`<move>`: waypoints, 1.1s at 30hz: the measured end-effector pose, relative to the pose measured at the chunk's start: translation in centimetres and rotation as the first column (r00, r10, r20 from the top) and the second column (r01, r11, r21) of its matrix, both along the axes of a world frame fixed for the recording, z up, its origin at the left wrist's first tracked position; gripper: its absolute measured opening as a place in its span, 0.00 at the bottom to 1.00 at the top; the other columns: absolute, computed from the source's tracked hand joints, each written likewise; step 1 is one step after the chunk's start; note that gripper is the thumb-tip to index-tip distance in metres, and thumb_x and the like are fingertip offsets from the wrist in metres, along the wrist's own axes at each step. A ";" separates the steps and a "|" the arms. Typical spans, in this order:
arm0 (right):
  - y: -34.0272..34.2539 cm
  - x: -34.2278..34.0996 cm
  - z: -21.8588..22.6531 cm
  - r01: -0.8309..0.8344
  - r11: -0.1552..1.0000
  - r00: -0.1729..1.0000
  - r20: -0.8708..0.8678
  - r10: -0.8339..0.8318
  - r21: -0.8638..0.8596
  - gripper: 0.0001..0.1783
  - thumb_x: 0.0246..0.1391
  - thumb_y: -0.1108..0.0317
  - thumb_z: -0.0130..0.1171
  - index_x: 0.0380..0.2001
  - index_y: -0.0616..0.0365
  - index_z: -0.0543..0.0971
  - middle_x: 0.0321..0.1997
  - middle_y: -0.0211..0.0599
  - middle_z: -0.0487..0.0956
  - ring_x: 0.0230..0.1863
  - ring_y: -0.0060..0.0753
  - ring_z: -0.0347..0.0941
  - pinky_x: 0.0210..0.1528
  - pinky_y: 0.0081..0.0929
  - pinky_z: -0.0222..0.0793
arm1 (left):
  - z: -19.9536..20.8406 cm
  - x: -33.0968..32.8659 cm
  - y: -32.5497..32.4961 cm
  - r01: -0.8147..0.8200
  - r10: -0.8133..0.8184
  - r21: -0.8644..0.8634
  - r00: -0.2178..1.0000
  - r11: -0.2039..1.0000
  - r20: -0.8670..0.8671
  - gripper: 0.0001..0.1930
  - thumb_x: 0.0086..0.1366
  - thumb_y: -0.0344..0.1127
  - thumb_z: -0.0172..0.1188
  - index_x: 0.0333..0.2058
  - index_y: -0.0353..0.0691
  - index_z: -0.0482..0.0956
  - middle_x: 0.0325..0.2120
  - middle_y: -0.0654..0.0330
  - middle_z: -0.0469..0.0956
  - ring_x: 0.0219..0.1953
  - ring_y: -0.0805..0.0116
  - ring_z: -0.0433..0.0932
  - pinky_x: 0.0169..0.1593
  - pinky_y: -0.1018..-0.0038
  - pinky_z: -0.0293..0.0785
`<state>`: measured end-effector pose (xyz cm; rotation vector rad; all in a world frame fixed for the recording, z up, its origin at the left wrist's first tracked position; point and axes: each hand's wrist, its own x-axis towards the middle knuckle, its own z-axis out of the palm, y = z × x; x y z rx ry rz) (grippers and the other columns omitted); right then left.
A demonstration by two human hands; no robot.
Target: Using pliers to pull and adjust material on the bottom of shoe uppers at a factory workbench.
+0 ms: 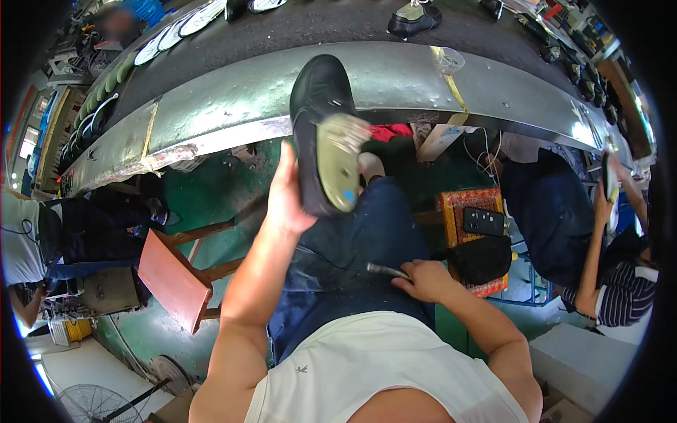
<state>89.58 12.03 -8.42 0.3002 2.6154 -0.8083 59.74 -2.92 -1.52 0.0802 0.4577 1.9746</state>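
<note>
My left hand (pixel 285 201) holds a black shoe (pixel 323 134) upright in front of me, its sole turned toward me with a pale green-grey insert on it. The shoe's toe reaches up over the metal edge of the conveyor (pixel 233 106). My right hand (pixel 423 278) rests on my right thigh, closed around a thin dark metal tool (pixel 386 269) that points left. My legs in dark blue trousers lie under both hands.
Several black shoes and white soles ride on the dark belt (pixel 282 28) behind. A red-topped wooden stool (pixel 173 278) stands at my left. A person sits to the right holding a shoe (pixel 608 180); another person sits at far left. An orange crate (pixel 474 218) holds dark items.
</note>
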 end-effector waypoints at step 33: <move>3.8 -21.7 12.4 -0.073 0.994 0.176 -0.980 0.092 0.080 0.34 0.37 0.62 0.77 0.51 0.60 0.81 0.47 0.39 0.79 0.55 0.48 0.73 0.55 0.47 0.71 | 2.0 -0.1 5.2 -0.176 0.173 0.037 0.983 0.984 0.064 0.34 0.76 0.66 0.34 0.61 0.46 0.70 0.54 0.55 0.77 0.55 0.57 0.78 0.61 0.55 0.75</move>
